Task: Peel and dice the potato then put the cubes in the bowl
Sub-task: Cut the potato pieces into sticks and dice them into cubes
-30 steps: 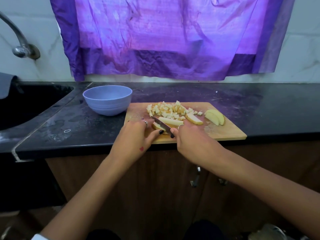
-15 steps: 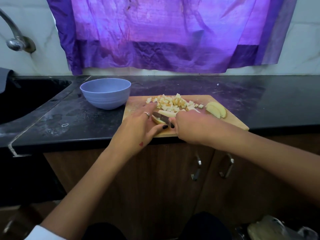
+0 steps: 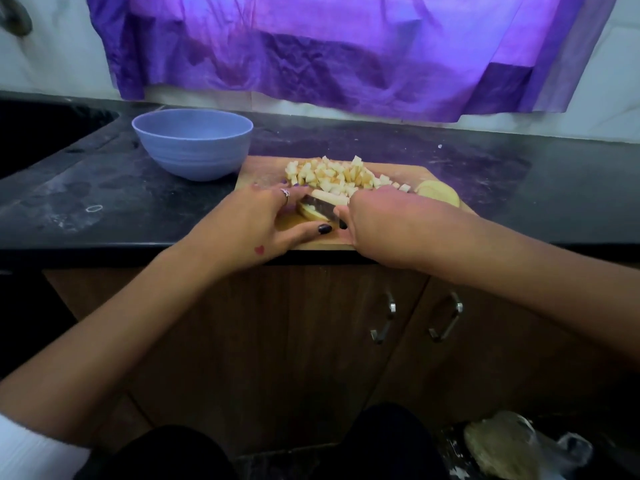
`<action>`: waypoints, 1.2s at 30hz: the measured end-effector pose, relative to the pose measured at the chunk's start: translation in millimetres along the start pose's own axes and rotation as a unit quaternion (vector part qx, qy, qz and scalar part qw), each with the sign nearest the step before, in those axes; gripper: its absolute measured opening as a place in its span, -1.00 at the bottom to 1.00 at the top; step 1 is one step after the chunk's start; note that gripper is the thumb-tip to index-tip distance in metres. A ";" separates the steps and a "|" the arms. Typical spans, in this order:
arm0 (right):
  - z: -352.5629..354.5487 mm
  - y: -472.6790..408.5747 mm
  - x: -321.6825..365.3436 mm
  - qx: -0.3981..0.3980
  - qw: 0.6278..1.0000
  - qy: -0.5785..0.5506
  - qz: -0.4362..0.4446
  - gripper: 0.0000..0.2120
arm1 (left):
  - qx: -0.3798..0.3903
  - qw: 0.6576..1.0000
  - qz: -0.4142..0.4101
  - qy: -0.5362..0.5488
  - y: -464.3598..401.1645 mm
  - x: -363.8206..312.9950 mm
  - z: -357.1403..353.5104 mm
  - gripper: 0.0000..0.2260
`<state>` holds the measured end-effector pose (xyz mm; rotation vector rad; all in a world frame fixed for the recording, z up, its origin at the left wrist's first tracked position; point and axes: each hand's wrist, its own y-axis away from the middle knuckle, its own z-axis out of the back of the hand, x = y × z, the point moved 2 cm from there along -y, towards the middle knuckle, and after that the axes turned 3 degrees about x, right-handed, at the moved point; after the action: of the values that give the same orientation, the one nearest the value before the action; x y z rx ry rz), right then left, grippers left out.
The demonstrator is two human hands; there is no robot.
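On the wooden cutting board (image 3: pixel 420 174) lies a heap of potato cubes (image 3: pixel 337 176). My left hand (image 3: pixel 256 223) holds a potato slice (image 3: pixel 309 213) down on the board with fingers and thumb curled round it. My right hand (image 3: pixel 377 220) grips a knife (image 3: pixel 323 209) whose blade lies across that slice. A cut strip (image 3: pixel 329 198) lies just behind the blade. More potato slices (image 3: pixel 438 194) sit at the board's right, partly hidden by my right hand. The blue bowl (image 3: pixel 193 143) stands to the left of the board; I cannot see inside it.
The black counter (image 3: pixel 104 199) has a sink (image 3: pixel 41 133) at the far left. A purple cloth (image 3: pixel 311 46) hangs on the wall behind. Wooden cabinet doors with metal handles (image 3: pixel 446 320) are below the counter. A plastic bag (image 3: pixel 512 448) lies on the floor at the lower right.
The camera has tilted and moved closer. My hands have stayed on the slice and the knife, and the blade now lies further across the slice.
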<state>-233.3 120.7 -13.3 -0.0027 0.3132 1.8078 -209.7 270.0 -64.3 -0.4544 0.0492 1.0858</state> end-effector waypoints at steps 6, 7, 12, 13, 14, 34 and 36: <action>-6.2 -2.2 -0.7 -0.007 1.000 -0.002 0.001 -0.59 | -0.008 0.998 -0.038 -0.040 -8.0 5.0 3.8 -0.17; -6.5 -2.5 -1.0 -0.002 1.000 -0.007 -0.001 -0.59 | -0.011 0.997 -0.049 -0.051 -9.3 4.3 4.0 -0.18; -11.2 0.8 -5.3 -0.014 0.999 -0.028 0.016 -0.63 | -0.015 0.994 -0.071 -0.079 -11.5 3.1 8.6 -0.18; -12.4 2.0 -5.9 -0.009 0.999 -0.029 0.013 -0.63 | -0.010 0.994 -0.075 -0.082 -12.1 2.3 8.6 -0.18; -12.0 2.2 -5.0 -0.003 0.999 -0.029 0.013 -0.62 | -0.006 0.994 -0.075 -0.084 -12.4 1.9 10.0 -0.18; -24.9 20.0 7.0 -0.053 0.997 -0.052 0.001 -0.66 | 0.005 0.999 -0.050 -0.009 -1.8 4.7 13.0 -0.30; -28.0 21.7 11.6 -0.070 0.997 -0.028 0.008 -0.61 | 0.021 0.999 -0.030 -0.012 0.0 5.9 10.5 -0.32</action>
<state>-261.5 120.9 -37.6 -0.0487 0.1475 1.8392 -208.8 279.0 -56.3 -0.4014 0.0366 1.0296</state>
